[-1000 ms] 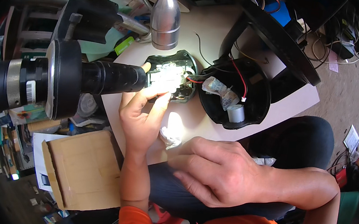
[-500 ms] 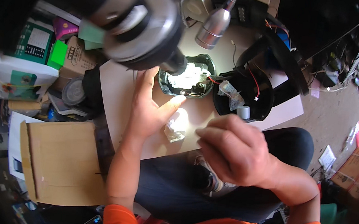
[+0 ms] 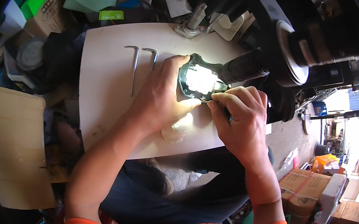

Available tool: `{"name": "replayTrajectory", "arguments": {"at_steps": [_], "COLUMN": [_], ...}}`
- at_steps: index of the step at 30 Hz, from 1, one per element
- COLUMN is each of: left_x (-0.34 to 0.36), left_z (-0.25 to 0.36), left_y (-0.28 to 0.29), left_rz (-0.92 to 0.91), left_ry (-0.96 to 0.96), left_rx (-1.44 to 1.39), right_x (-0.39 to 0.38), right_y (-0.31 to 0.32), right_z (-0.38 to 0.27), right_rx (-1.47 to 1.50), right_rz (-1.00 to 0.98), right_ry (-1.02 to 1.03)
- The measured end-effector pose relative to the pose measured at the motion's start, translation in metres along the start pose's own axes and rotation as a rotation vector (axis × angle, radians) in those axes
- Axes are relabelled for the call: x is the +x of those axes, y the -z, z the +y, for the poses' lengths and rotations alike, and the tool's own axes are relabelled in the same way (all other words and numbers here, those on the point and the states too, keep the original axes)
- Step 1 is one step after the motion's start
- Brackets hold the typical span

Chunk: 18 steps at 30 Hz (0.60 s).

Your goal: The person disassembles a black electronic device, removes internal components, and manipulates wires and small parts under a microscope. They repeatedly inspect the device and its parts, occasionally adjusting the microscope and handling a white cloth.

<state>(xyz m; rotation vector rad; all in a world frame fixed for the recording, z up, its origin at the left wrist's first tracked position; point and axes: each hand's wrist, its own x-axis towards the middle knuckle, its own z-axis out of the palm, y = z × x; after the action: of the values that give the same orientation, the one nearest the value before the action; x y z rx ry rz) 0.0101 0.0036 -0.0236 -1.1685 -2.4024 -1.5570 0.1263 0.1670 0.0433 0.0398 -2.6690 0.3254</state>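
Note:
A dark open housing (image 3: 182, 85) lies on the white tabletop, its inside glaring white under a bright light. My left hand (image 3: 163, 90) is closed round its left side, with the index finger on the far rim and the thumb along the near rim. At the housing's near right corner, my right hand (image 3: 243, 115) has thumb and forefinger pinched together. Whatever is between those fingertips is too small to make out. Just below the left thumb is a pale crumpled wad (image 3: 173, 132).
Two L-shaped hex keys (image 3: 134, 71) lie left of my left hand. A large microscope-like device (image 3: 292, 54) hangs over the right side, its dark barrel (image 3: 246, 66) close to the housing. A metal post (image 3: 195, 18) stands at the far edge. Cardboard boxes (image 3: 306, 188) are stacked on the right.
My right hand has moved from above the near table edge to the housing's near right corner. The view has shifted, bringing the hex keys into sight. My left hand still holds the housing.

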Motion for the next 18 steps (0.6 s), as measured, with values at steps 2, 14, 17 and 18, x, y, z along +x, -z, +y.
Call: {"name": "replayTrajectory", "arguments": {"at_steps": [2, 14, 17, 18], "left_x": [-0.002, -0.002, -0.003, -0.003], "left_z": [0.001, -0.002, -0.004, -0.004], "left_y": [0.0, 0.001, 0.002, 0.002], "left_rz": [-0.004, 0.038, 0.029, 0.024], "left_ry": [0.017, -0.044, -0.033, -0.026], "left_rx": [0.002, -0.007, -0.013, -0.016], "right_x": [0.004, 0.014, 0.015, 0.015], "right_y": [-0.004, -0.018, -0.021, -0.022], "right_z": [-0.001, -0.009, -0.006, -0.005], "right_rx": [-0.009, -0.05, -0.043, -0.044], "right_rz": [-0.015, -0.042, -0.037, -0.036], "right_ry": [0.002, -0.041, -0.021, -0.01]}}
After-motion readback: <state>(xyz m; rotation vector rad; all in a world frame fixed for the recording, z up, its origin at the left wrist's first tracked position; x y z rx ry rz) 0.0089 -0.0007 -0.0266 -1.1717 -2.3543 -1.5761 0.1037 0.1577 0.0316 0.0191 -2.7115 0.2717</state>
